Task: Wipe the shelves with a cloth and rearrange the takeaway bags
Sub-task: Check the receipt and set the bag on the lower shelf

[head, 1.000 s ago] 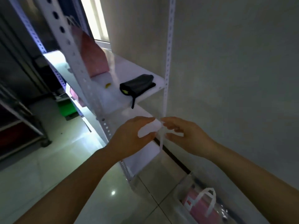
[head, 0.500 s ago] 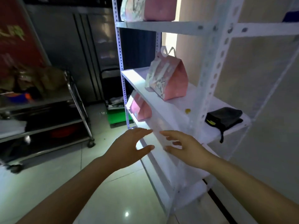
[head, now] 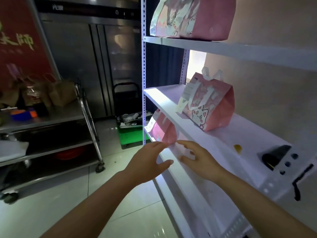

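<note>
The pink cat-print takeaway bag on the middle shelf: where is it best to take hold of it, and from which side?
Probably by the white handles: they stand up above the pink cat-print takeaway bag, which sits upright. Come from above and the open front, since the wall is behind.

Matt pink takeaway bag, smooth white shelf, glossy tiled floor.

A pink cat-print takeaway bag stood upright on the white middle shelf. Another pink bag sat on the shelf below, and two more stood on the top shelf.
</note>
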Action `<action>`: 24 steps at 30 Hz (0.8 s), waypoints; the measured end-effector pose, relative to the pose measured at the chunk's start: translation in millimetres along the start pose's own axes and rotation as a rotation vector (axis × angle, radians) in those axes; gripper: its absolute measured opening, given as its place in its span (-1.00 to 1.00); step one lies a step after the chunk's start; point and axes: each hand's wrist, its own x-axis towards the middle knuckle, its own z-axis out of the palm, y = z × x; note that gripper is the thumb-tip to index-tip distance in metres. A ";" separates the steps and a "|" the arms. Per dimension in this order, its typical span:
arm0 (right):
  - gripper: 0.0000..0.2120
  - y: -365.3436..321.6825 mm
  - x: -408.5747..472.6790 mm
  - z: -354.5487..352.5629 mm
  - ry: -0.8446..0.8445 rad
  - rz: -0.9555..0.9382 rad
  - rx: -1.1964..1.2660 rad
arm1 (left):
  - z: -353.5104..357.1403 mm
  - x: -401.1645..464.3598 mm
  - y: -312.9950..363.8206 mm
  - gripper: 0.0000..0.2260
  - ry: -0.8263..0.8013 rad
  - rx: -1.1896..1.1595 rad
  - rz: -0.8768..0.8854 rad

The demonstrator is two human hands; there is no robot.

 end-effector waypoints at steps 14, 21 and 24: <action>-0.56 38.1 225.2 13.7 0.193 0.065 0.080 | -21.3 220.4 -142.4 -0.41 -0.107 -0.007 0.052; -0.56 54.1 294.8 3.8 0.240 0.148 -0.010 | -22.7 303.3 -190.8 -0.40 -0.158 -0.033 0.147; -0.57 66.7 305.9 8.7 0.296 0.246 -0.008 | -10.8 337.4 -204.4 -0.42 -0.174 -0.070 0.218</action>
